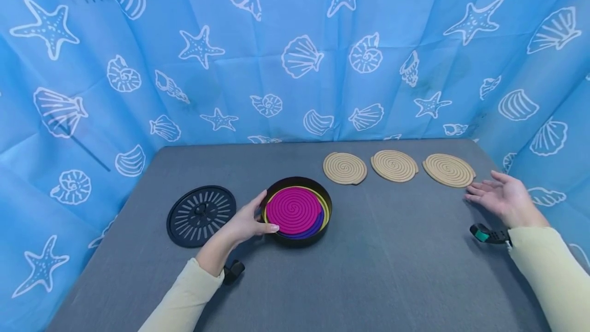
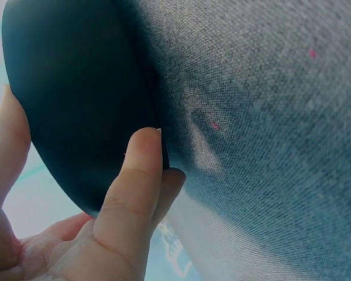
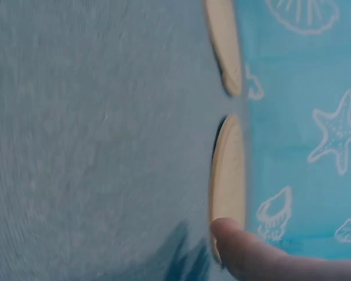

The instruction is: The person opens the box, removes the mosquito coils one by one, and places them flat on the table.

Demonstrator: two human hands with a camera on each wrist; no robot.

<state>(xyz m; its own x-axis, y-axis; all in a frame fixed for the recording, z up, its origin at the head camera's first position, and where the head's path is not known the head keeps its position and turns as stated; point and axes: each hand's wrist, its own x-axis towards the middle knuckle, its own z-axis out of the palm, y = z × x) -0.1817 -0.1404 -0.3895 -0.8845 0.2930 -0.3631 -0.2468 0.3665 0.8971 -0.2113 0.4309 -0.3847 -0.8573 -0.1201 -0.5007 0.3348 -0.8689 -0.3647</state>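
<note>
A round black container point(image 1: 328, 219) stands in the middle of the table, with spiral-coiled coasters inside. On top lies a magenta coaster point(image 1: 294, 210); the edges of a blue coaster point(image 1: 313, 229) and a yellow coaster point(image 1: 327, 204) show under it. My left hand point(image 1: 246, 219) grips the container's left side, thumb at the near rim; the left wrist view shows fingers against its dark outer wall point(image 2: 76, 105). At the right, my right hand point(image 1: 504, 199) is spread and holds nothing, its fingertips beside the rightmost beige coaster point(image 1: 449, 170).
Left of the container lies a round black slotted lid point(image 1: 201, 216) with a central knob. Two more beige coasters, one at the middle point(image 1: 394, 165) and one farther left point(image 1: 344, 168), lie along the back of the grey table point(image 1: 369, 281). A blue shell-patterned curtain point(image 1: 276, 81) surrounds the table.
</note>
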